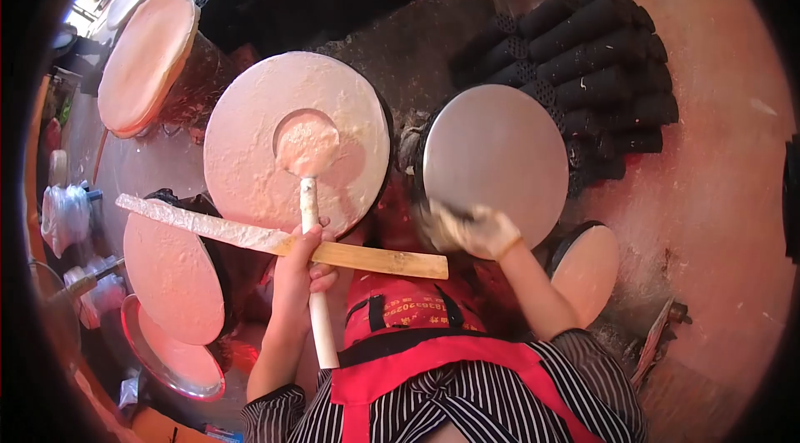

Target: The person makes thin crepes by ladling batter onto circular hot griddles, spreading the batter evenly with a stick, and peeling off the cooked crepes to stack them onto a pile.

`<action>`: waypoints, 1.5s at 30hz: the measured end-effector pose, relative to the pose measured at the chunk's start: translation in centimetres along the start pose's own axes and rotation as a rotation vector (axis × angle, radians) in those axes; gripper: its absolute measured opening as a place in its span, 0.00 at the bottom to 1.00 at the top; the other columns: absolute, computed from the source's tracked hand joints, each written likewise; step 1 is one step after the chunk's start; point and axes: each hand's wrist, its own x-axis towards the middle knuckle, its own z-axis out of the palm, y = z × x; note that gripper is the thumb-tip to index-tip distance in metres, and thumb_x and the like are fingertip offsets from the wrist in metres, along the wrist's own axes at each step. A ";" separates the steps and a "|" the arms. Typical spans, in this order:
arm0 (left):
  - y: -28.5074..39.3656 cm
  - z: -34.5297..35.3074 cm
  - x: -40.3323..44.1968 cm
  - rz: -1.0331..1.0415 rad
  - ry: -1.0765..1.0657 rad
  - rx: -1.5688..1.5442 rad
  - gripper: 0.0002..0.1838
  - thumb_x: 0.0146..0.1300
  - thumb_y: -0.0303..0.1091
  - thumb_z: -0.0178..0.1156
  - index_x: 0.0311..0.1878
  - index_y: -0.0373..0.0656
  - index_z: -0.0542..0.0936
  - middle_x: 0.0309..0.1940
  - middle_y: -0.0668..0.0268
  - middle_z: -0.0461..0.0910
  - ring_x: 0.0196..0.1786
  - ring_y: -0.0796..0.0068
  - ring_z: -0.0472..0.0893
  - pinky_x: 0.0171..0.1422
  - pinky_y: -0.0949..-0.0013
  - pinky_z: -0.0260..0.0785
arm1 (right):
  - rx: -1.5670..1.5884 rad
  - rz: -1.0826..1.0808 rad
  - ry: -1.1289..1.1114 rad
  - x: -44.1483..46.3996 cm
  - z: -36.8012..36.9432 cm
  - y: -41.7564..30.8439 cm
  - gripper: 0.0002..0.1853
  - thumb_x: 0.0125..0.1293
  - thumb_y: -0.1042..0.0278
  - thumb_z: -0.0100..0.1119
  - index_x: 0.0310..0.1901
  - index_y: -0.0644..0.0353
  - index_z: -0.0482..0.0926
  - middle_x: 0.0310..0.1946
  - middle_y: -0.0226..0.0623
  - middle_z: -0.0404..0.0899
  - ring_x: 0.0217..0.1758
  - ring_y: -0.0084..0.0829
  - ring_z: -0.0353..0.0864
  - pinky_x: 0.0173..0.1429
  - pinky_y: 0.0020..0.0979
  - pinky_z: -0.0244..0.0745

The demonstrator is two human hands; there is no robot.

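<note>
My left hand (307,264) is closed around the white handle of a ladle (321,326) and, crosswise with it, a flat wooden stick (379,258) coated with pale batter on its left part. The ladle's round bowl lies over a round griddle (242,139) covered in pale batter. My right hand (479,230), in what looks like a pale glove, is at the near edge of a bare grey griddle (496,160). Its fingers are smeared by motion, so I cannot tell whether they hold anything.
Black cylindrical coal briquettes (596,68) with holes are stacked behind the grey griddle. More batter-coated rounds stand at the left, one at the back (150,60) and one nearer (175,276). Another pale round (587,276) is at the right. A red-rimmed basin (212,385) sits lower left.
</note>
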 end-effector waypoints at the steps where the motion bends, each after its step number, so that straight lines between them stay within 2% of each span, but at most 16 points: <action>1: -0.1 0.1 -0.3 -0.006 -0.002 0.011 0.14 0.76 0.34 0.53 0.60 0.39 0.70 0.34 0.72 0.72 0.20 0.91 0.60 0.19 0.84 0.51 | 0.025 0.026 -0.204 2.3 1.8 -0.4 0.49 0.67 0.65 0.57 0.75 0.67 0.30 0.74 0.61 0.51 0.70 0.58 0.69 0.69 0.55 0.78; 3: -0.4 0.8 -1.3 0.006 -0.012 0.030 0.14 0.76 0.34 0.54 0.59 0.38 0.70 0.34 0.71 0.73 0.21 0.91 0.60 0.19 0.84 0.51 | 0.200 0.292 -0.372 3.6 7.4 1.6 0.49 0.66 0.77 0.49 0.76 0.60 0.22 0.72 0.58 0.59 0.66 0.56 0.75 0.67 0.56 0.79; 6: -2.7 1.5 -3.3 0.023 0.015 0.113 0.14 0.75 0.34 0.54 0.58 0.39 0.71 0.35 0.71 0.74 0.21 0.91 0.60 0.19 0.84 0.52 | -0.442 -0.055 -0.982 4.9 13.4 -0.7 0.20 0.70 0.73 0.48 0.60 0.71 0.77 0.59 0.55 0.79 0.59 0.48 0.83 0.65 0.44 0.81; 8: -4.2 1.2 -4.2 0.031 0.000 0.142 0.14 0.75 0.34 0.54 0.58 0.40 0.72 0.35 0.71 0.74 0.21 0.91 0.60 0.20 0.84 0.51 | -0.781 -0.682 -1.127 0.2 13.7 0.4 0.20 0.69 0.74 0.48 0.60 0.71 0.76 0.58 0.51 0.80 0.56 0.45 0.84 0.63 0.42 0.82; 14: -12.0 -1.2 -5.5 -0.053 -0.003 0.181 0.15 0.74 0.33 0.56 0.58 0.34 0.75 0.31 0.72 0.74 0.18 0.92 0.60 0.14 0.85 0.50 | -0.787 -1.288 -0.731 -22.3 -3.0 -13.5 0.14 0.72 0.73 0.51 0.55 0.68 0.77 0.47 0.46 0.84 0.44 0.37 0.84 0.50 0.35 0.85; 18: -17.9 -2.6 -6.7 -0.429 -0.121 -0.210 0.17 0.75 0.34 0.55 0.59 0.34 0.77 0.31 0.71 0.77 0.16 0.92 0.60 0.15 0.85 0.50 | -0.649 -1.460 -0.746 -36.7 -22.0 -25.1 0.11 0.74 0.72 0.50 0.51 0.69 0.78 0.43 0.49 0.84 0.38 0.39 0.84 0.35 0.32 0.84; 24: -27.7 0.2 -13.7 -0.441 -0.126 -0.052 0.17 0.76 0.33 0.53 0.60 0.31 0.74 0.31 0.67 0.74 0.21 0.86 0.63 0.19 0.82 0.55 | 0.109 -1.707 -0.767 -54.8 -41.7 -40.2 0.09 0.76 0.71 0.50 0.42 0.69 0.75 0.37 0.44 0.80 0.37 0.37 0.81 0.43 0.36 0.85; 28: -31.0 0.8 -21.4 -0.366 -0.025 0.082 0.18 0.77 0.33 0.50 0.64 0.33 0.71 0.33 0.65 0.71 0.26 0.83 0.64 0.22 0.80 0.55 | 0.089 -2.006 -0.951 -63.1 -47.5 -47.5 0.09 0.76 0.70 0.51 0.48 0.66 0.76 0.41 0.44 0.80 0.42 0.40 0.82 0.53 0.37 0.85; 29: -31.0 -1.7 -20.9 -0.634 -0.371 -0.167 0.21 0.78 0.36 0.51 0.68 0.35 0.71 0.37 0.61 0.76 0.26 0.81 0.66 0.25 0.78 0.59 | 0.066 -1.971 -0.992 -63.3 -47.4 -48.1 0.10 0.76 0.68 0.53 0.49 0.66 0.77 0.42 0.44 0.81 0.41 0.39 0.82 0.55 0.36 0.85; 30: -30.9 -4.4 -20.6 -0.616 -0.373 -0.174 0.21 0.78 0.36 0.51 0.68 0.35 0.71 0.37 0.61 0.76 0.26 0.81 0.66 0.25 0.78 0.59 | 0.053 -1.957 -1.005 -62.4 -46.7 -48.8 0.10 0.76 0.68 0.53 0.49 0.66 0.77 0.42 0.44 0.81 0.41 0.39 0.82 0.55 0.36 0.85; 33: -30.8 -6.6 -22.7 -0.543 -0.094 -0.263 0.24 0.75 0.37 0.55 0.70 0.37 0.71 0.47 0.53 0.82 0.24 0.80 0.66 0.24 0.76 0.61 | -0.223 -1.860 -0.522 -52.7 -41.7 -50.5 0.10 0.72 0.64 0.56 0.48 0.61 0.77 0.37 0.41 0.80 0.38 0.36 0.81 0.41 0.35 0.82; 36: -32.3 -5.5 -25.6 -0.444 0.048 -0.517 0.16 0.75 0.33 0.54 0.55 0.27 0.76 0.25 0.68 0.73 0.17 0.88 0.61 0.16 0.83 0.55 | -1.163 -1.479 -0.375 -36.0 -35.1 -39.7 0.09 0.69 0.62 0.61 0.46 0.56 0.80 0.33 0.38 0.83 0.30 0.36 0.82 0.35 0.36 0.80; 38: -31.8 -12.2 -25.4 -0.474 -0.201 -0.638 0.18 0.76 0.34 0.51 0.60 0.29 0.70 0.27 0.63 0.76 0.17 0.84 0.66 0.17 0.80 0.62 | -1.472 -0.166 -0.581 -24.5 -28.5 -29.0 0.13 0.66 0.56 0.65 0.44 0.55 0.81 0.35 0.37 0.86 0.30 0.34 0.83 0.34 0.31 0.78; 40: -31.0 -13.6 -27.4 -0.358 -0.100 -0.629 0.15 0.76 0.34 0.52 0.55 0.30 0.73 0.24 0.68 0.71 0.17 0.86 0.64 0.17 0.81 0.61 | -2.140 -0.568 -0.254 -17.4 -30.2 -8.4 0.21 0.66 0.50 0.65 0.49 0.60 0.81 0.44 0.43 0.87 0.37 0.36 0.86 0.37 0.36 0.81; 42: -30.5 -17.6 -28.5 -0.067 0.023 -0.454 0.14 0.76 0.34 0.53 0.51 0.30 0.73 0.21 0.74 0.63 0.17 0.88 0.59 0.17 0.82 0.54 | -2.710 0.122 -1.430 -7.2 -31.3 0.5 0.31 0.67 0.50 0.63 0.63 0.65 0.73 0.54 0.51 0.82 0.44 0.45 0.86 0.45 0.44 0.82; 45: -28.1 -26.2 -31.6 0.253 0.046 -0.339 0.22 0.78 0.52 0.52 0.49 0.38 0.74 0.24 0.74 0.67 0.18 0.89 0.60 0.17 0.83 0.53 | -3.687 -0.147 -1.293 -4.6 -40.2 20.3 0.37 0.70 0.62 0.54 0.76 0.65 0.53 0.57 0.58 0.76 0.51 0.55 0.83 0.53 0.53 0.79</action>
